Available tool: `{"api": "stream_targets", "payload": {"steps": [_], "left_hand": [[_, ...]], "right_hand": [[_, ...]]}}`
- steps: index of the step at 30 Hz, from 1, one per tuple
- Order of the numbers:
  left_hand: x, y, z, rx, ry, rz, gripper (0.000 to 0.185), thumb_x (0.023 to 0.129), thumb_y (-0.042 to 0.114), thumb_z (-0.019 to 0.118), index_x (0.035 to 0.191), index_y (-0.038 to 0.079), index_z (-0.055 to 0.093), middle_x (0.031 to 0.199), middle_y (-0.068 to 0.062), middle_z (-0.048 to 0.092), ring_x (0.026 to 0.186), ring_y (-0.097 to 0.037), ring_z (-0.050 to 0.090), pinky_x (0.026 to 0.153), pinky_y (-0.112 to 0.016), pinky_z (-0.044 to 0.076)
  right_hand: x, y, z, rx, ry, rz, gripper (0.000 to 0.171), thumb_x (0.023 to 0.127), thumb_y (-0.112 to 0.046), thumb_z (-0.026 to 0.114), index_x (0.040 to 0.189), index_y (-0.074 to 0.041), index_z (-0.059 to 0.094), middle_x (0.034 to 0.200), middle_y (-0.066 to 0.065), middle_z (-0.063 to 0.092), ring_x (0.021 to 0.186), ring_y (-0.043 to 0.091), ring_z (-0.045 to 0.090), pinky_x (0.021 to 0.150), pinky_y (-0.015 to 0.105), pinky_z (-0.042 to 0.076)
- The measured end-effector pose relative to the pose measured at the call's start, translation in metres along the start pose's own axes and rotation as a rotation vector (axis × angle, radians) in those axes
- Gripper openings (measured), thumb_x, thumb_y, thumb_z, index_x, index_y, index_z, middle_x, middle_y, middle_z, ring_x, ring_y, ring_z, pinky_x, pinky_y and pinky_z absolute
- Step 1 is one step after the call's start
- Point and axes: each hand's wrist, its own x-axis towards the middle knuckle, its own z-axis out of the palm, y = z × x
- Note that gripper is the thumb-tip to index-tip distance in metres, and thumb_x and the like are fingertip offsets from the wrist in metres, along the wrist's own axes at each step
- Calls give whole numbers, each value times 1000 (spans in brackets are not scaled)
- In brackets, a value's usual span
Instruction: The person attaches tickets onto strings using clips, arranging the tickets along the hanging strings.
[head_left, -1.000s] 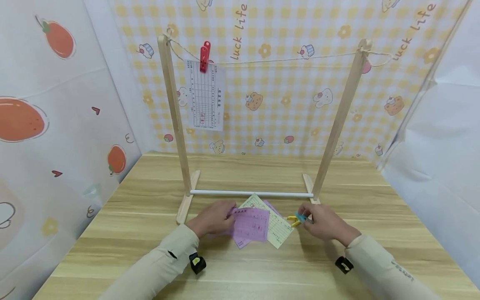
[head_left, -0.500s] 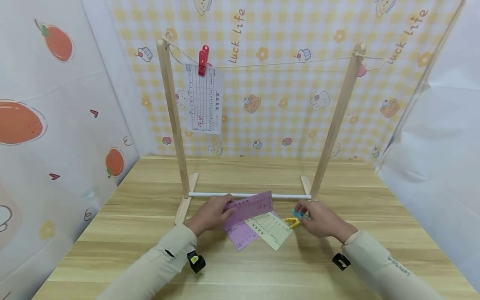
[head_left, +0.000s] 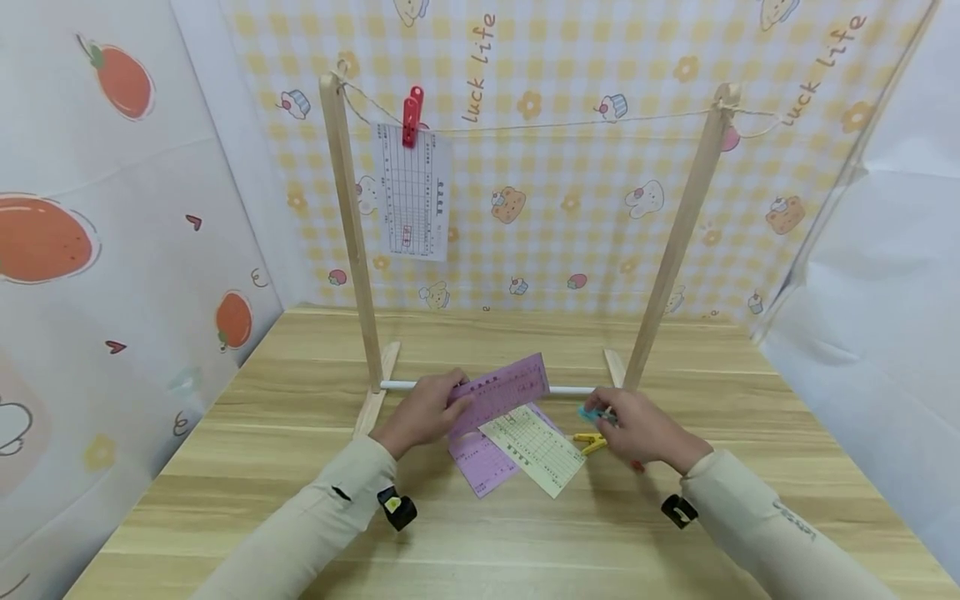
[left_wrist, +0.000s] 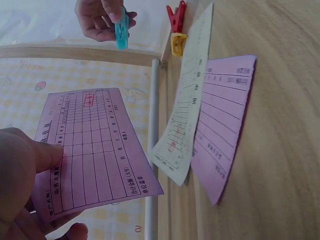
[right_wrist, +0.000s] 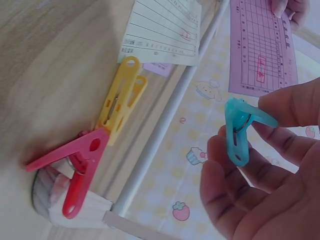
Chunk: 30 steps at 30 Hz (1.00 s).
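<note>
Left hand (head_left: 422, 411) pinches a thin purple slip (head_left: 498, 392) raised above the wood-grain table (head_left: 480, 517); right hand (head_left: 637, 429) pinches a blue plastic clip (right_wrist: 239, 129). Yellow clip (right_wrist: 120, 100) and red clip (right_wrist: 75, 162) lie flat beside paper slips, cartoon-print walls around

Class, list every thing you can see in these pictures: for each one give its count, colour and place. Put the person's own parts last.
Wooden rack: one, pale wood, two posts standing on the table.
String: one, beige, tied between the post tops.
White rod: one, joining the rack's feet.
Hanging slip: one, white, pegged to the string by a red clip.
Pink slips: two, one held up, one flat on the table.
Cream slip: one, lying over the flat pink one.
Loose clips: yellow and red, on the table.
Blue clip: one, pinched.
Table: one, light wood.
Hands: left hand holds the pink slip; right hand holds the blue clip.
</note>
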Motion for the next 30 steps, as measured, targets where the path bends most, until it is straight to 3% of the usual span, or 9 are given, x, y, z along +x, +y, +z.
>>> {"api": "stream_targets", "payload": {"steps": [4,10,19,30], "left_hand": [[3,1,-2,-22,11,-32,6,95,11,63,96,6,60,85,-6,67,66,-10,59,52,-23,47],[8,2,-5,0,43,-31,7,95,12,63,96,6,60,87,-8,67,70,-14,63,54,-23,48],[15,6,-9,-18,60,-59,8,95,13,62,98,6,59,91,-11,68,75,-19,66,56,-24,51],[21,9,-15,-52,99,-57,10,96,13,62,100,4,59,93,-13,68,77,-22,67,57,-27,53]], "right_hand": [[4,-2,-1,-6,16,-46,16,92,-2,56,106,-2,63,99,12,65,58,10,51,48,25,45],[10,-1,-4,-43,64,-131,12,92,-3,60,104,-2,64,93,4,65,76,12,58,63,26,50],[18,-3,-9,-56,132,-147,22,89,-8,68,109,0,61,91,3,62,76,12,58,65,28,51],[27,-12,-11,-71,217,-191,20,88,-6,69,107,-2,62,95,6,65,85,19,62,70,34,53]]}}
